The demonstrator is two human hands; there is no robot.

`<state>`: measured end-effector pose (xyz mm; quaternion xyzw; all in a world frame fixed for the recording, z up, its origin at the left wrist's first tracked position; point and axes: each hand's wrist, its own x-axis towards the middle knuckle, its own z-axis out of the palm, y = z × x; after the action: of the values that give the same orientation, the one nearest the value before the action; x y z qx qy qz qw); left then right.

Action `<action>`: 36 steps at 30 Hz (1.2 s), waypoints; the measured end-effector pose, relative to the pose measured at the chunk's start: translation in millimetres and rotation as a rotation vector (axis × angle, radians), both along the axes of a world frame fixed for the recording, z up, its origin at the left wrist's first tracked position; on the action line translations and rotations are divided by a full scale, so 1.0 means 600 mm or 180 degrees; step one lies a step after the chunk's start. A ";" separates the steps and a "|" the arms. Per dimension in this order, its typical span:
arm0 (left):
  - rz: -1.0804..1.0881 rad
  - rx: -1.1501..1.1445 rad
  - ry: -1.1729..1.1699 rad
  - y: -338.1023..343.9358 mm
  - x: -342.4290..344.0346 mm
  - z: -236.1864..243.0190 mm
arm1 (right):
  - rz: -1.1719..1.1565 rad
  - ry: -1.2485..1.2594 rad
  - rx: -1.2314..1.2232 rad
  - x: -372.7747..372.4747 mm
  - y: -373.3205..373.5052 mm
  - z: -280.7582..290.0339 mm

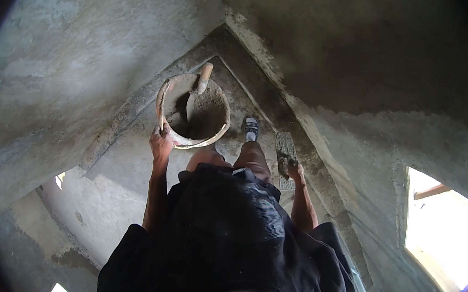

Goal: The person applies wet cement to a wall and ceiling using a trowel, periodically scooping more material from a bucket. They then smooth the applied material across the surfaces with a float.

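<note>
Standing in a dim corner between rough grey cement walls (363, 91), above a grey concrete floor (123, 186). At the left, grasping the near-left rim of a round, deep bucket (192, 142), reddish-brown with a pale, mortar-smeared edge, in the left grip (161, 140). Cannot tell whether lifting it or only steadying it. Just ahead and to the right of the left grip, carrying in the bucket dark grey mortar (215, 103) and a trowel (202, 83) with a tan wooden handle slanting toward the far rim. Between both grips, planting one foot in a dark sandal (251, 126). Farther right, grasping a flat, rectangular, grey, mortar-caked board (286, 146) at its right side in the right grip (295, 171). Well to the right of that grip, facing daylight through a bright four-sided window (444, 239) crossed by brown wood.
</note>
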<state>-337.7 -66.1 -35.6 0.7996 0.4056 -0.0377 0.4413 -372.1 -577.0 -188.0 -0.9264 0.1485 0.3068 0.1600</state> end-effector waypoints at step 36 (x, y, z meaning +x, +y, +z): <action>-0.0429 0.0294 -0.0253 -0.285 0.118 0.079 | -0.0350 -0.0031 0.0425 0.128 -0.127 -0.058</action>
<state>-266.7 -237.1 11.9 0.8454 0.3343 -0.0169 0.4162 -295.3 -653.1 -222.7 -0.9056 0.1776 0.3023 0.2387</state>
